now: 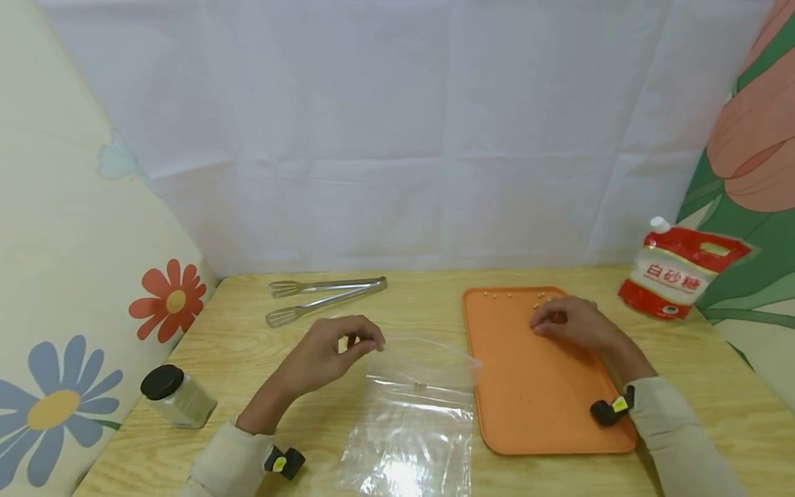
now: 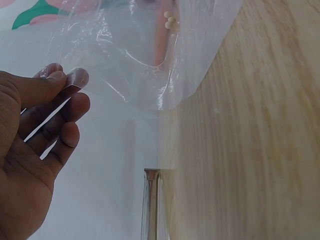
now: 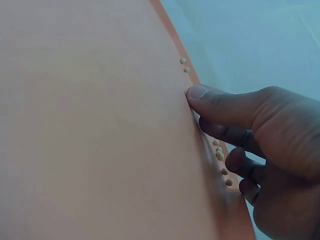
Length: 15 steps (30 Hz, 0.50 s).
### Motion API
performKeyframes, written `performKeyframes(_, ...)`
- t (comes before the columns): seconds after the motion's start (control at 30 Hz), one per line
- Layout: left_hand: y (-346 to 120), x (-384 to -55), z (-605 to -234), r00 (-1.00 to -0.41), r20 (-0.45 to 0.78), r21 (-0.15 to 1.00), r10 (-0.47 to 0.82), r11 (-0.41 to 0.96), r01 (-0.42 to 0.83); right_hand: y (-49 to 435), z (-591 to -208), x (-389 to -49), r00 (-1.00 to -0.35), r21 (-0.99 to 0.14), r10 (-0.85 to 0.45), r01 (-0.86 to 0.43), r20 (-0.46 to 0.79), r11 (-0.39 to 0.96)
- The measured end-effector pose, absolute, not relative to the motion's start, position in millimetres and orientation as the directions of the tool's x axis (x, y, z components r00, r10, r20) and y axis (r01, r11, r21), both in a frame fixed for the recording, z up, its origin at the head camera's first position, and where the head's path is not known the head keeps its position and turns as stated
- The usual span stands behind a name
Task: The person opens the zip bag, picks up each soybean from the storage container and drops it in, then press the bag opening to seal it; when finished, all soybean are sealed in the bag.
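My left hand (image 1: 329, 348) pinches the upper left corner of a clear zip bag (image 1: 410, 428) between thumb and forefinger. The bag's mouth is lifted, while its lower part spreads over the table in front of me. In the left wrist view, the bag's film (image 2: 125, 55) hangs from the fingertips. Over the far right part of an orange tray (image 1: 528, 386) is my right hand (image 1: 574, 321), fingers loosely bent. Its thumb and forefinger tips stand apart in the right wrist view, with nothing visible between them. Small round pale beans (image 3: 220, 156) lie along the tray's far edge beside those fingers.
Metal tongs (image 1: 326, 297) lie spread at the back left. A jar (image 1: 180, 397) with a black lid stands at the left edge. At the back right is a red and white sugar pouch (image 1: 680, 273). A white cloth (image 1: 348, 138) hangs behind the wooden table.
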<state>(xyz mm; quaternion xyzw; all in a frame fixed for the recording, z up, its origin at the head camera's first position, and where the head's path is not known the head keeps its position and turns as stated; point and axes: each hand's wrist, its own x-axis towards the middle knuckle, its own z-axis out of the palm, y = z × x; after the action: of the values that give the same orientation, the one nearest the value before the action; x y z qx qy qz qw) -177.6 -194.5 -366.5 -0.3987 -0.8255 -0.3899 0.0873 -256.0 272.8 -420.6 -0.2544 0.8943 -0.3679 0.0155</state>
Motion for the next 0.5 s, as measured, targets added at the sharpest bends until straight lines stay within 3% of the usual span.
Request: performKeyframes(0.5, -192.7, -178.2, -366.7, -0.666, 0.454, 0.575, 0.592, 0.376, 0.727, 264.4, -415.6, -256.8, -0.914, -0.658, -0.382, -0.372, 0.136, 0.655)
